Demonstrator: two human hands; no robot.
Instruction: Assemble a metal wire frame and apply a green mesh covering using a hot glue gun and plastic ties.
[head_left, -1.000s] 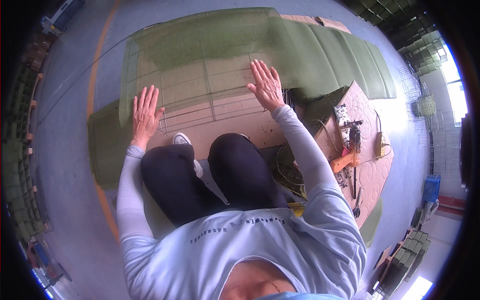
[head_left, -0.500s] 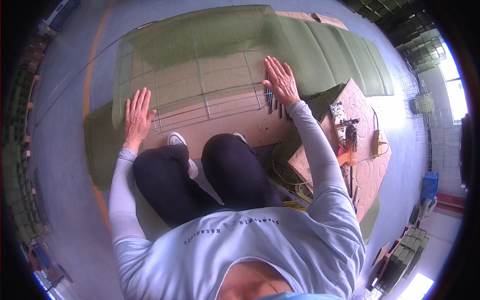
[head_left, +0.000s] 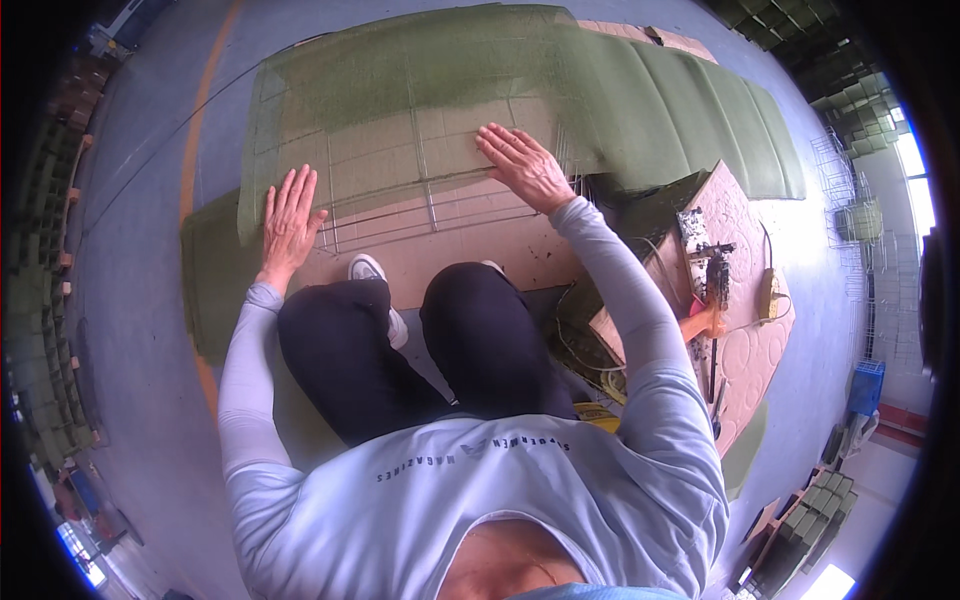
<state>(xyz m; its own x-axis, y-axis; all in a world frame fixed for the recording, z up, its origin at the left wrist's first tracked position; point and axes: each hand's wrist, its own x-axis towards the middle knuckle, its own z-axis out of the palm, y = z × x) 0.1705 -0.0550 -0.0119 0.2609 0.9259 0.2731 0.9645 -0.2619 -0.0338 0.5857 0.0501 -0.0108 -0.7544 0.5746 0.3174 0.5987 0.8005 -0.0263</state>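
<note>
A thin green mesh sheet (head_left: 360, 130) lies over a grid frame of metal wire (head_left: 430, 205), whose near bars stick out past the mesh. My left hand (head_left: 290, 220) rests flat at the near left corner of the mesh, fingers stretched out and pointing away. My right hand (head_left: 527, 170) lies flat over the near right part of the mesh, its fingers spread toward the left. Neither hand grips anything. Under the frame is a sheet of brown cardboard (head_left: 460, 245). What the right palm covers is hidden.
More green mesh (head_left: 690, 115) hangs in folds at the right. Beside my right arm, an orange-handled tool (head_left: 712, 315) with a blackened metal head sits on a cardboard-topped stand (head_left: 755, 350), a yellow block (head_left: 768, 295) near it. Wire racks (head_left: 845, 190) stand at far right.
My right hand has slid to the left across the mesh, its fingers turning leftward. My left hand stays at the left corner. The whole view has shifted slightly.
</note>
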